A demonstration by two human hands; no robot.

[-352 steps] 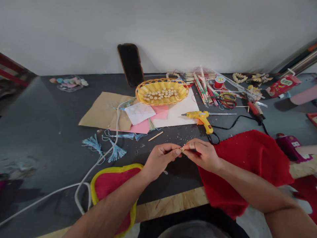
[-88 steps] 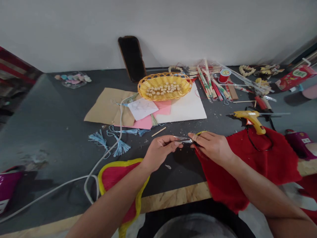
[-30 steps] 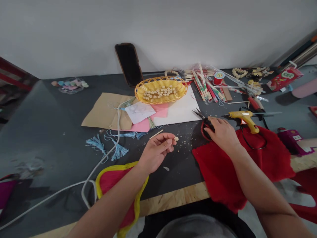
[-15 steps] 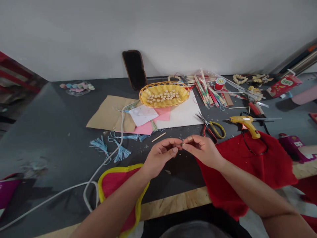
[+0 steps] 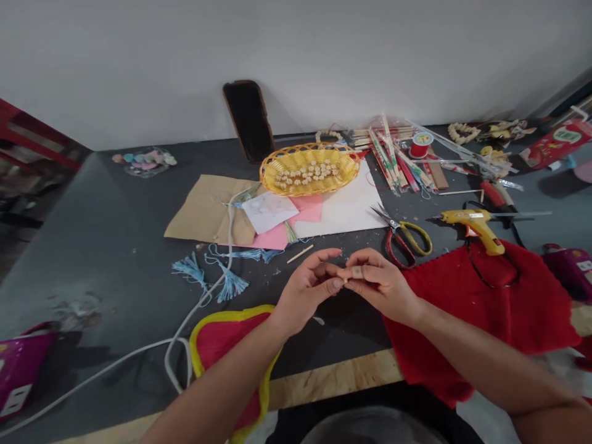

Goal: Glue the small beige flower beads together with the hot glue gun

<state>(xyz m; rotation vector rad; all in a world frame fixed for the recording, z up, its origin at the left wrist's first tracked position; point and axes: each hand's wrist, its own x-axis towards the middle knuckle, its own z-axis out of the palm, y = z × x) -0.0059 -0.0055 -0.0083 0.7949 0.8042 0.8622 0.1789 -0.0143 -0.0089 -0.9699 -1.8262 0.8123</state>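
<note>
My left hand [image 5: 308,293] and my right hand [image 5: 386,288] meet above the dark table, fingertips touching. Between them is pinched a small pale piece [image 5: 345,280], mostly covered by the fingers and too small to name. Both hands are closed on it, thumb against finger. Beyond them stands a yellow woven basket [image 5: 272,161] with several small pale flower-shaped pieces [image 5: 308,174] inside. Scissors [image 5: 402,237] with one red and one yellow handle lie just past my right hand. A short wooden stick [image 5: 300,253] rests beyond my left hand.
Blue tassels [image 5: 232,285] and a white cable [image 5: 197,308] lie left. A yellow glue gun [image 5: 481,228] sits on the right near red cloth [image 5: 481,302]. A phone [image 5: 250,120] leans against the wall. A red thread spool [image 5: 420,145] stands among wrapped sticks [image 5: 388,160].
My fingers have shifted their pinch: the fingertips are closer together and slightly lower, and a pale piece shows where a green bit showed before. The camera view has moved a little.
</note>
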